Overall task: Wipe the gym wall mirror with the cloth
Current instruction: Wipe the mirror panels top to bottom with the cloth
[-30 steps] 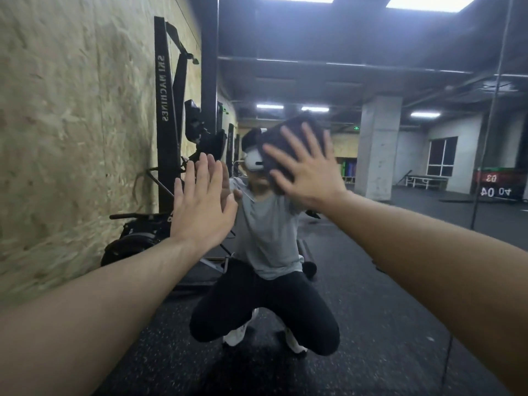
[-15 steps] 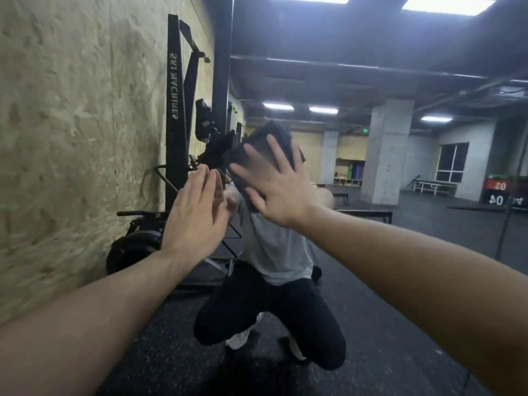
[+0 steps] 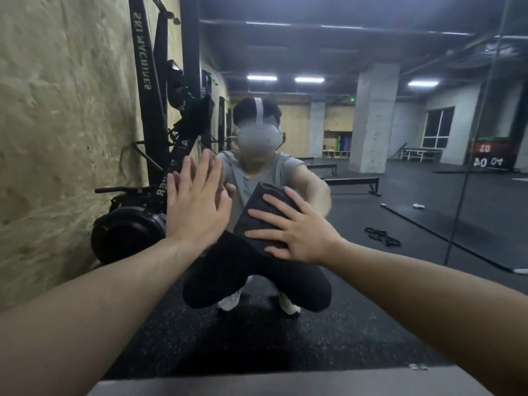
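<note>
The wall mirror (image 3: 371, 252) fills most of the view and reflects the gym and a squatting person. My right hand (image 3: 297, 235) presses a folded dark grey cloth (image 3: 258, 212) flat against the glass with spread, straight fingers, at about chest height of the reflection. My left hand (image 3: 197, 207) lies flat on the mirror just to the left of the cloth, fingers straight and together, pointing up.
A chipboard wall (image 3: 63, 138) runs along the left. A black ski machine (image 3: 148, 115) with a round flywheel (image 3: 128, 232) stands against it beside the mirror's edge. A grey ledge (image 3: 285, 384) runs under the mirror. The reflection shows rubber floor, benches and a concrete pillar.
My right hand has slid the cloth down the glass, from head height of the reflection to its chest. My left hand has stayed flat on the mirror.
</note>
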`<action>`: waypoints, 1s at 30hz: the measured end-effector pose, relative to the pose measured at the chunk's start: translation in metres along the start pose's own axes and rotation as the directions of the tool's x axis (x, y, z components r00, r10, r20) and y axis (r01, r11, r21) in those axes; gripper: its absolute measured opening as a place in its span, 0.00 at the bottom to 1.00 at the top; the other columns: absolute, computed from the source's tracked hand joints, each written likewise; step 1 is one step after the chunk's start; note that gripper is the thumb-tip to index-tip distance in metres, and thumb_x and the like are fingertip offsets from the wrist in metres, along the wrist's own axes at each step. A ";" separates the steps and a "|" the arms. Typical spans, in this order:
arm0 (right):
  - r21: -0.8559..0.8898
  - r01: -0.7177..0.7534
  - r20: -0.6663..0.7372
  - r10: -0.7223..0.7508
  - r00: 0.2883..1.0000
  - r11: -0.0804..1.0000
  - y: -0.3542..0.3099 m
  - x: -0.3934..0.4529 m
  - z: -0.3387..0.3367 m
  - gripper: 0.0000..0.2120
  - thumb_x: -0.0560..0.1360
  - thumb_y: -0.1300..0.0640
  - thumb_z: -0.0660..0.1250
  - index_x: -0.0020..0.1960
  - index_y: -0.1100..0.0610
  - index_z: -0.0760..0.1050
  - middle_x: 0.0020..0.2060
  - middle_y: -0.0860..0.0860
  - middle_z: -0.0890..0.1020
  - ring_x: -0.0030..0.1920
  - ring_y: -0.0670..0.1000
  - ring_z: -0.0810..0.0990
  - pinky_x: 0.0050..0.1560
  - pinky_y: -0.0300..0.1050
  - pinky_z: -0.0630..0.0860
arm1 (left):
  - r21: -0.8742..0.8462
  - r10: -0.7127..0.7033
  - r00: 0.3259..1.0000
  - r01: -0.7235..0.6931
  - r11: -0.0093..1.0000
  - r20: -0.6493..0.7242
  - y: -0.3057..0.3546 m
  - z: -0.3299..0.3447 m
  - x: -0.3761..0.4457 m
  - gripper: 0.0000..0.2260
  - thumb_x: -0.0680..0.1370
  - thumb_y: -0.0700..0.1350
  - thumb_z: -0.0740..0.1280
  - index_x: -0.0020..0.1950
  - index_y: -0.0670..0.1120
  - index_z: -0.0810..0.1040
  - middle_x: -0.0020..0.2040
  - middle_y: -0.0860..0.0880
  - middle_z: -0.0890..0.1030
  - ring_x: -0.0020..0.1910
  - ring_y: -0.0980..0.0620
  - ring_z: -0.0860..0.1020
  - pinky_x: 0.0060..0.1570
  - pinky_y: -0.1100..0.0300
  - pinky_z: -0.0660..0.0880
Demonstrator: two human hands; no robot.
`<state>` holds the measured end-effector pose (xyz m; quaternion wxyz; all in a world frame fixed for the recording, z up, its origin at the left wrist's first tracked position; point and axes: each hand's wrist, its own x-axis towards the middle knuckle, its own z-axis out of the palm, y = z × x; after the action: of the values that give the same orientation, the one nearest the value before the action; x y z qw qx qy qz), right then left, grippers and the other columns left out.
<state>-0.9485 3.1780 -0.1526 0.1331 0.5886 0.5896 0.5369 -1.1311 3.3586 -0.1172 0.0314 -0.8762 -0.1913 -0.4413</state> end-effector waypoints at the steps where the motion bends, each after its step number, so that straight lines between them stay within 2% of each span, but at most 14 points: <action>1: -0.001 -0.032 -0.020 0.032 0.999 0.999 0.013 0.005 -0.006 0.26 0.81 0.36 0.60 0.78 0.38 0.66 0.80 0.49 0.65 0.81 0.60 0.59 0.80 0.66 0.51 | -0.028 -0.029 1.000 0.029 0.999 0.000 0.001 0.001 0.002 0.29 0.84 0.54 0.51 0.85 0.54 0.47 0.84 0.54 0.42 0.83 0.49 0.40 0.81 0.44 0.39; 4: 0.028 -0.311 -0.108 0.312 0.944 0.950 0.061 0.037 -0.030 0.30 0.80 0.34 0.58 0.80 0.40 0.63 0.81 0.55 0.62 0.81 0.64 0.56 0.80 0.67 0.51 | -0.004 -0.009 0.999 0.009 1.000 -0.046 -0.004 0.008 0.002 0.29 0.84 0.53 0.52 0.85 0.53 0.49 0.85 0.53 0.45 0.83 0.47 0.42 0.81 0.43 0.43; 6: 0.064 -0.514 -0.143 0.517 0.844 0.856 0.081 0.062 -0.042 0.33 0.79 0.34 0.57 0.82 0.42 0.59 0.82 0.58 0.57 0.82 0.66 0.52 0.80 0.67 0.46 | 0.047 0.032 0.994 -0.027 0.999 -0.102 -0.010 0.015 0.001 0.29 0.82 0.53 0.51 0.85 0.51 0.52 0.85 0.51 0.49 0.84 0.45 0.46 0.81 0.42 0.48; 8: 0.110 -0.628 -0.184 0.637 0.749 0.771 0.079 0.080 -0.044 0.34 0.78 0.36 0.58 0.82 0.44 0.59 0.82 0.59 0.56 0.81 0.68 0.51 0.80 0.68 0.44 | 0.065 0.054 0.987 -0.045 0.997 -0.149 -0.016 0.022 0.000 0.29 0.82 0.53 0.50 0.84 0.51 0.55 0.85 0.50 0.52 0.83 0.45 0.50 0.81 0.42 0.50; 10: 0.120 -0.640 -0.209 0.650 0.731 0.759 0.062 0.085 -0.036 0.34 0.79 0.37 0.57 0.82 0.46 0.60 0.82 0.60 0.57 0.81 0.69 0.52 0.79 0.70 0.45 | 0.063 0.069 0.980 -0.059 0.996 -0.185 -0.019 0.027 0.000 0.28 0.83 0.53 0.50 0.84 0.51 0.55 0.85 0.51 0.52 0.83 0.46 0.50 0.80 0.43 0.49; 14: 0.081 -0.386 -0.229 0.394 0.890 0.919 0.003 0.068 -0.006 0.29 0.82 0.38 0.58 0.81 0.46 0.63 0.80 0.58 0.62 0.80 0.69 0.57 0.78 0.72 0.50 | 0.040 0.104 0.967 -0.097 0.994 -0.234 -0.024 0.037 -0.001 0.27 0.84 0.53 0.48 0.84 0.51 0.54 0.85 0.52 0.51 0.84 0.47 0.48 0.80 0.42 0.49; 16: 0.080 -0.280 -0.213 0.291 0.933 0.957 -0.024 0.052 0.008 0.28 0.82 0.39 0.59 0.80 0.45 0.65 0.80 0.56 0.64 0.80 0.66 0.59 0.78 0.71 0.51 | 0.054 0.114 0.966 -0.104 0.993 -0.231 -0.025 0.039 -0.001 0.27 0.85 0.54 0.48 0.84 0.51 0.53 0.85 0.51 0.51 0.84 0.46 0.48 0.80 0.41 0.49; 19: 0.080 -0.217 -0.162 0.227 0.960 0.973 -0.040 0.038 0.015 0.26 0.83 0.41 0.60 0.80 0.44 0.66 0.80 0.53 0.64 0.81 0.63 0.58 0.79 0.69 0.51 | 0.069 0.112 0.975 -0.100 0.993 -0.191 -0.020 0.035 -0.001 0.28 0.84 0.55 0.47 0.84 0.50 0.52 0.85 0.49 0.50 0.83 0.44 0.47 0.80 0.40 0.47; 23: 0.064 -0.175 -0.090 0.180 0.980 0.982 -0.023 0.028 0.003 0.26 0.84 0.41 0.58 0.81 0.42 0.63 0.81 0.51 0.62 0.82 0.60 0.56 0.81 0.64 0.48 | 0.024 0.046 0.991 -0.043 0.999 -0.126 -0.009 0.024 -0.003 0.29 0.83 0.57 0.44 0.84 0.50 0.49 0.85 0.48 0.47 0.83 0.44 0.43 0.81 0.41 0.44; 25: 0.054 -0.263 -0.107 0.268 0.958 0.963 0.000 0.015 -0.005 0.26 0.84 0.41 0.58 0.80 0.42 0.63 0.81 0.50 0.63 0.82 0.59 0.57 0.81 0.65 0.50 | 0.008 0.060 0.992 -0.059 0.998 -0.112 -0.001 0.016 -0.004 0.30 0.83 0.57 0.44 0.85 0.52 0.48 0.85 0.48 0.46 0.83 0.46 0.43 0.81 0.41 0.44; 27: 0.062 -0.422 -0.121 0.426 0.897 0.905 0.031 -0.007 -0.013 0.26 0.84 0.41 0.56 0.81 0.41 0.62 0.81 0.51 0.62 0.82 0.60 0.56 0.80 0.66 0.52 | 0.080 0.184 0.977 -0.177 0.981 -0.105 0.012 0.009 -0.002 0.29 0.83 0.57 0.45 0.85 0.56 0.46 0.85 0.48 0.46 0.84 0.48 0.45 0.81 0.41 0.44; 29: 0.072 -0.593 -0.083 0.597 0.798 0.802 0.061 -0.035 -0.020 0.27 0.84 0.40 0.53 0.82 0.40 0.56 0.82 0.52 0.58 0.83 0.60 0.52 0.81 0.64 0.47 | 0.121 0.273 0.957 -0.262 0.958 -0.093 0.029 0.005 0.004 0.29 0.83 0.58 0.45 0.85 0.57 0.49 0.85 0.48 0.47 0.83 0.48 0.46 0.81 0.42 0.43; 30: 0.088 -0.679 -0.059 0.684 0.727 0.729 0.074 -0.050 -0.022 0.27 0.84 0.40 0.52 0.82 0.40 0.53 0.83 0.52 0.56 0.83 0.60 0.50 0.81 0.64 0.44 | 0.114 0.282 0.955 -0.271 0.956 -0.096 0.038 0.004 0.008 0.29 0.83 0.58 0.46 0.84 0.56 0.51 0.85 0.48 0.48 0.83 0.48 0.46 0.81 0.42 0.44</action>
<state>-0.9118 3.1053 -0.1093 -0.1167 0.7438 0.3533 0.5553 -1.1096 3.3267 -0.1090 0.1471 -0.8656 -0.0866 -0.4707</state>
